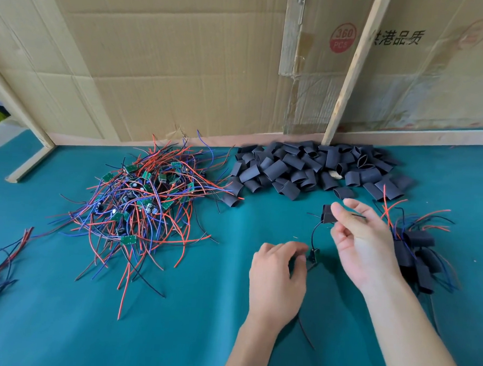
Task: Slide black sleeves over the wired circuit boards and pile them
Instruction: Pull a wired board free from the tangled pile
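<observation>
Behind the hands — loose sleeves (313, 170); left, tangled boards (139, 194).

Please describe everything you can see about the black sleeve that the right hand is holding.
The black sleeve is a short tube, dark and matte, apparently of soft plastic or rubber. The right hand pinches its right side between thumb and fingertips and holds it above the green table cover. Thin black wires pass through it: short ends stick out sideways, and one curves down to the small board at the left hand.
</observation>
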Demonstrator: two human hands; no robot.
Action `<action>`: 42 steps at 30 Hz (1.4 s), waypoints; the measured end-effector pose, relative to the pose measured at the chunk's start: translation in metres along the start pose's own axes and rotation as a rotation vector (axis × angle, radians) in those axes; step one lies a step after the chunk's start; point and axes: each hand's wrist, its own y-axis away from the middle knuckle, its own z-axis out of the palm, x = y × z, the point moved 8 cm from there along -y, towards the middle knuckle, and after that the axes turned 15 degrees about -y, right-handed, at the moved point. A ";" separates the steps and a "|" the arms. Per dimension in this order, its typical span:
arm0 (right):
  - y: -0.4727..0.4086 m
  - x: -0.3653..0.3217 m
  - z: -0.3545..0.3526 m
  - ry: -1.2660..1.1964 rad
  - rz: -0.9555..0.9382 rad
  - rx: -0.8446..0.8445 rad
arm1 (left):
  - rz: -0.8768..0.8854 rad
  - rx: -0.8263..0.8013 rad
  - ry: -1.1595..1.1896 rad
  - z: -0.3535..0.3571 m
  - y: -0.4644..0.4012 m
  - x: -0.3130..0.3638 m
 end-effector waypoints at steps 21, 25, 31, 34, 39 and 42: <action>-0.002 0.001 -0.007 -0.001 -0.038 0.049 | -0.205 0.156 0.427 -0.013 0.002 -0.022; 0.001 0.010 -0.004 0.009 -0.024 0.050 | -0.226 0.174 0.518 -0.016 0.002 -0.025; 0.007 0.032 -0.002 -0.163 0.116 0.111 | -0.242 0.200 0.546 -0.017 0.003 -0.028; 0.009 0.034 -0.003 -0.238 0.158 0.130 | -0.221 0.190 0.534 -0.016 0.003 -0.026; 0.009 0.033 0.002 -0.338 0.202 0.117 | -0.198 0.173 0.502 -0.016 0.001 -0.024; 0.008 0.029 0.004 -0.443 0.201 0.089 | -0.187 0.166 0.491 -0.015 0.001 -0.023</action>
